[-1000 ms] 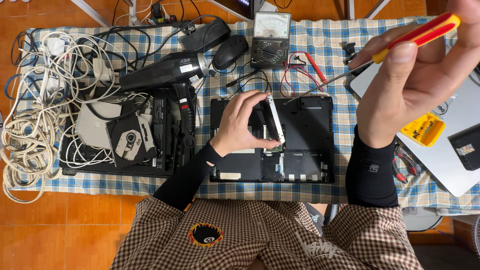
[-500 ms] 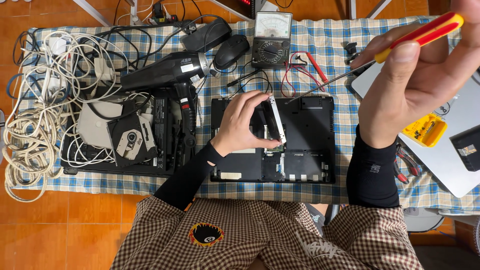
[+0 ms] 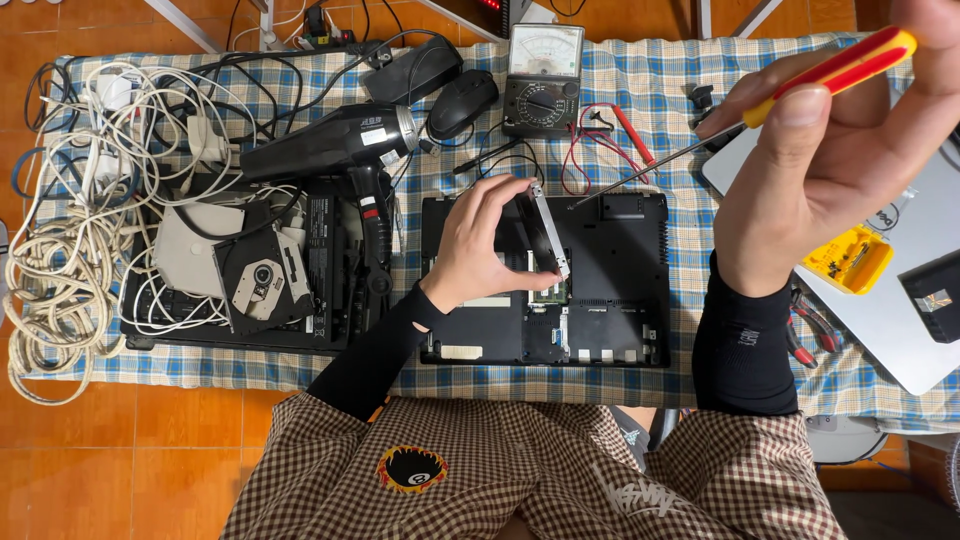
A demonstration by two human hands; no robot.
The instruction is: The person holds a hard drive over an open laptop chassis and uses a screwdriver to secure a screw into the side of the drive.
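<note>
An upturned black laptop base lies on the checked cloth with one bay uncovered. My left hand grips a flat drive in a metal bracket, tilted up on edge over that bay. My right hand is raised high at the right, close to the camera. It holds a red and yellow screwdriver whose thin shaft points down and left toward the laptop's top edge.
A black hair dryer, an optical drive on another black laptop, and a tangle of white cables fill the left. A multimeter, mouse, silver laptop, yellow parts box and pliers lie around.
</note>
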